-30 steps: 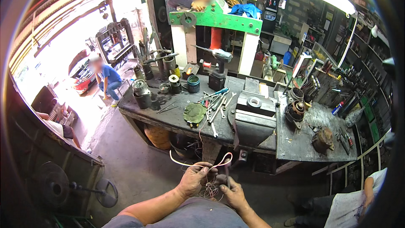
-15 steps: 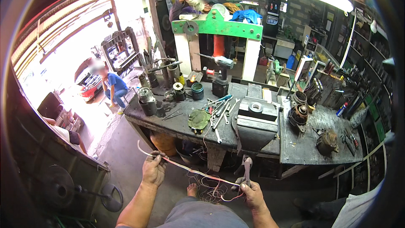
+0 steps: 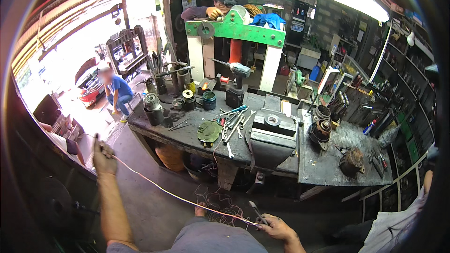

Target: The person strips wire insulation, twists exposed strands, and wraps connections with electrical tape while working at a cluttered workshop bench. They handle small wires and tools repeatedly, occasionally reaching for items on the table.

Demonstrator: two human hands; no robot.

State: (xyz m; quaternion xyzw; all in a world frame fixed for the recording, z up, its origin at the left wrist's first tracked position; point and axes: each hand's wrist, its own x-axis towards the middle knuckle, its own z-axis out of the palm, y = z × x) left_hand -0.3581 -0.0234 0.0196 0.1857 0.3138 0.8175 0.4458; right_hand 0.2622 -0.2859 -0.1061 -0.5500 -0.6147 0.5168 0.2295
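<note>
A thin pale-and-reddish wire (image 3: 173,195) stretches in a slack line between my hands, low in front of the workbench. My left hand (image 3: 106,158) is raised far out to the left, fingers closed on one end of it. Close to my body, my right hand (image 3: 277,228) grips the wire's other part. A slim dark-grey hand tool (image 3: 256,211) also sticks up from that hand; its exact kind is hard to make out. A loose tangle of thin wire (image 3: 224,206) lies on the floor beside my bare foot (image 3: 200,210).
The workbench (image 3: 164,133) carries wrenches (image 3: 239,124), a green cloth bundle (image 3: 209,131), a cordless drill (image 3: 236,84) and a large vise (image 3: 272,133). A green-beamed press (image 3: 258,32) stands behind, with a person there. Another person (image 3: 119,89) sits at left; a pale sleeve (image 3: 398,225) shows at right.
My left hand has swung outward and up to the left, drawing out a longer span of wire. My right hand has dropped slightly and shifted a little left. The view has turned slightly.
</note>
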